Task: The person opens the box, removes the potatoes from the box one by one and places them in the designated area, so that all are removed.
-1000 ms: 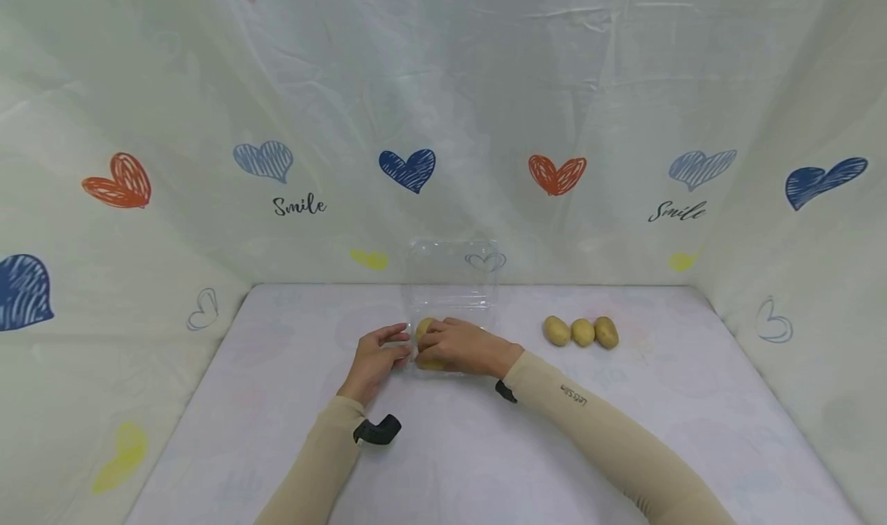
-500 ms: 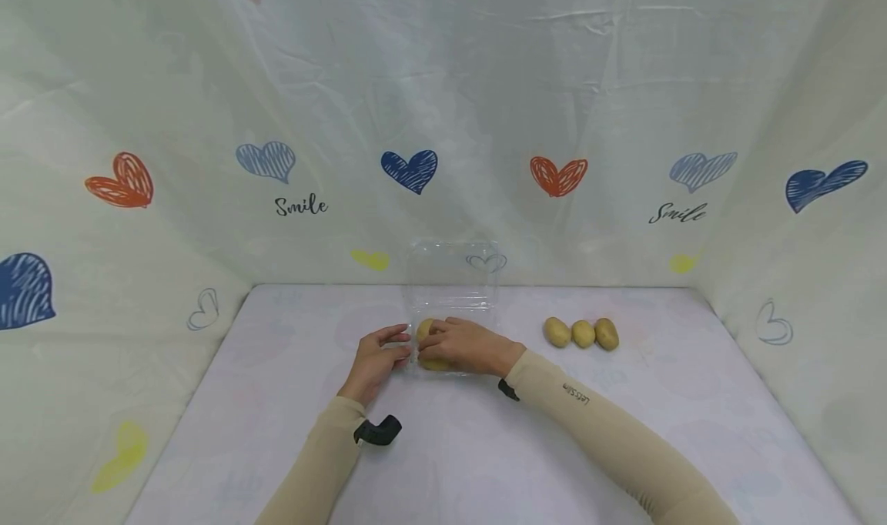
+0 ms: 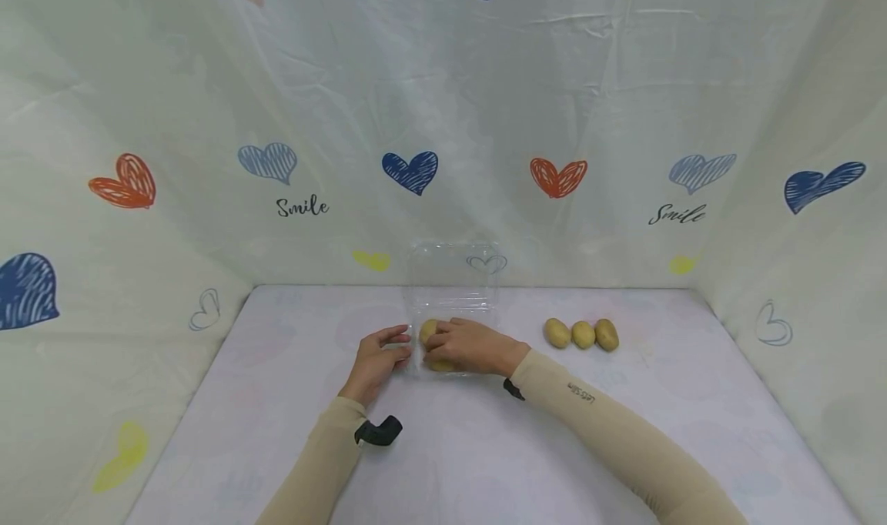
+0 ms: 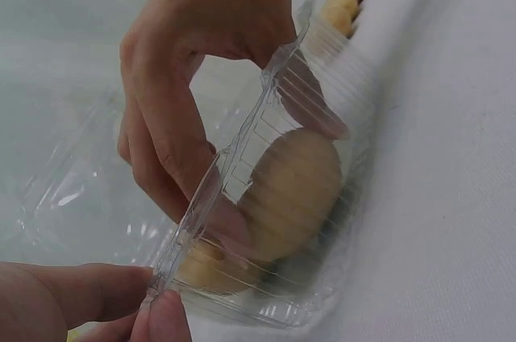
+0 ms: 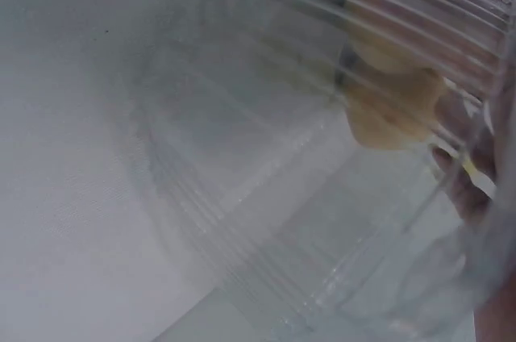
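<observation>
A clear plastic clamshell container (image 3: 453,303) stands on the table, its lid raised at the back. My left hand (image 3: 374,363) is at its left side; in the left wrist view, thumb and forefinger pinch the rim (image 4: 161,265). Reaching down inside, my right hand (image 3: 478,348) grips a potato (image 4: 298,189) between thumb and fingers, close to the front wall. A second potato (image 4: 210,273) lies against it, farther back and partly behind the fingers. Through the ribbed wall, the right wrist view shows both potatoes at one end and bare container floor (image 5: 258,164) beside them.
Three more potatoes (image 3: 584,334) lie in a row on the white table (image 3: 443,456), to the right of the container. A pale curtain (image 3: 485,86) printed with hearts hangs behind and at both sides. The raised lid (image 3: 453,267) overlaps the curtain in the head view.
My right hand has shifted slightly to the right inside the container, and the potatoes there have moved with it. My left hand stays at the container's left rim.
</observation>
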Demonstrator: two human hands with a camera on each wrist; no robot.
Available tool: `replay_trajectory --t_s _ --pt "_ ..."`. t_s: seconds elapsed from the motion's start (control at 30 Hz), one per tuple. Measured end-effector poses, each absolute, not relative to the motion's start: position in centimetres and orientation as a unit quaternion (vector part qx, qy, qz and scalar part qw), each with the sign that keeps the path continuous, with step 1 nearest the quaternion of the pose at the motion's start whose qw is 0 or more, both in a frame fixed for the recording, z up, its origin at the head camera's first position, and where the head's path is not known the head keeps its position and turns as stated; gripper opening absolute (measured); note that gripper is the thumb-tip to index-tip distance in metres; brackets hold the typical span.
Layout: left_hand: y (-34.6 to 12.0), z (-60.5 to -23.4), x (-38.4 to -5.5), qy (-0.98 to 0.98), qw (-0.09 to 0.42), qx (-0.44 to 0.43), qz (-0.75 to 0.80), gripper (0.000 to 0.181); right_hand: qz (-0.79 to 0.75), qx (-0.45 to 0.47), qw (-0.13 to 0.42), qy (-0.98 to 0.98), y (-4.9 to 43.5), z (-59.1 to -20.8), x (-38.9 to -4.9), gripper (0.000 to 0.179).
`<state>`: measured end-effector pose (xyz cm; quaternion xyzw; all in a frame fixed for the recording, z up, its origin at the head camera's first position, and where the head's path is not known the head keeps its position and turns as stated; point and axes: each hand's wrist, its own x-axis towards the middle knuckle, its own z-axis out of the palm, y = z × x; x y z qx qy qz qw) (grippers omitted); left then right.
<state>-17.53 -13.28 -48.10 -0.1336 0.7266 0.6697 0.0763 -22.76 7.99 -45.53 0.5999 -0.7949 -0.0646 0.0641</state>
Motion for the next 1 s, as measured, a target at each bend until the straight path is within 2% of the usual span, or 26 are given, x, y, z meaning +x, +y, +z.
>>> replay_trajectory --t_s 0.53,0.63,0.77,1.0 --pt "-13.3 -48.3 -17.6 0.723 0.075 -0.137 0.672 0.047 -0.053 0.591 0.067 -0.802 9.2 -45.1 -22.5 0.036" --pt "-13.2 -48.4 -17.6 0.721 0.074 -0.136 0.675 0.047 -0.034 0.578 0.073 -0.812 9.9 -44.8 -22.4 0.045" --pt "-13.2 -48.3 -17.6 0.721 0.072 -0.135 0.676 0.048 -0.018 0.562 0.095 -0.821 11.1 -44.2 -22.2 0.053" --pt "-13.1 -48.0 -17.3 0.726 0.073 -0.131 0.671 0.048 -0.013 0.551 0.146 -0.821 12.9 -43.5 -21.9 0.051"
